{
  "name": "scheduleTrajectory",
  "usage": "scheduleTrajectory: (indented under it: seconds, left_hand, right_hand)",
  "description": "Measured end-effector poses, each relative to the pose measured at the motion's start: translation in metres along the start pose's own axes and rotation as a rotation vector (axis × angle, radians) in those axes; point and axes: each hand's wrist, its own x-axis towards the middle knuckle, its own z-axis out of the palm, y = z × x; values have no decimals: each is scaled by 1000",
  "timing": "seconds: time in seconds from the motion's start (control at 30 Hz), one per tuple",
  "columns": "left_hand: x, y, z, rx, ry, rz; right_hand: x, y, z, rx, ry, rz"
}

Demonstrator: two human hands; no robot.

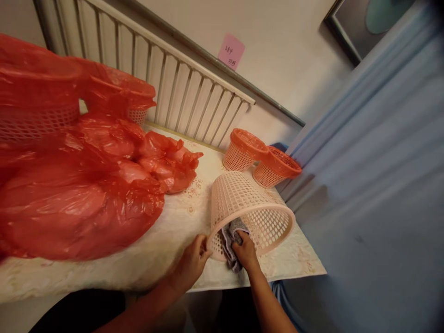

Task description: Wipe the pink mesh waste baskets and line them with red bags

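A pale pink perforated plastic wastebasket (236,194) lies on its side on the table, its mouth facing me. My left hand (194,259) pinches the left part of its rim. Inside the mouth, near that same side, my right hand (245,252) is closed on a bunched grey cloth (229,243). Part of the cloth hangs out below the rim. The fingertips of my right hand are partly hidden in the cloth's folds.
Red plastic bags (79,199) fill the table's left side, with bag-covered baskets (38,101) behind. Two small bag-lined baskets (239,155) stand at the back right. A radiator (173,83) runs along the wall; a blue curtain (374,185) hangs right, beside the floral-covered table (187,212).
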Motion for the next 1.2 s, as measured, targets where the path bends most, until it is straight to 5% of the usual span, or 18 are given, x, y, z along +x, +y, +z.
scheduleTrajectory:
  seconds: [0.13,0.23,0.4,0.57,0.7,0.83,0.97,1.2]
  left_hand:
    - [1,-1,9,93,-147,-108]
    - [7,5,2,37,-103,-77]
    - [16,16,-25,74,110,25]
    - [14,22,-36,14,119,142]
    - [6,16,-20,-10,58,16]
    - [1,11,-9,39,-95,-22]
    - [0,12,-12,49,-50,19]
    - [-1,9,-10,-10,-19,12]
  right_hand:
    - [-2,-31,19,260,-47,42]
    - [-8,-48,34,340,-110,3]
    - [-12,-29,27,-160,-158,-254]
    - [-10,2,-4,-548,-211,-175]
    - [-5,-3,-8,-318,-130,-166]
    - [-7,-23,12,-1,-105,-113]
    - [-12,-24,25,-19,-183,-198]
    - [34,8,-20,80,39,40]
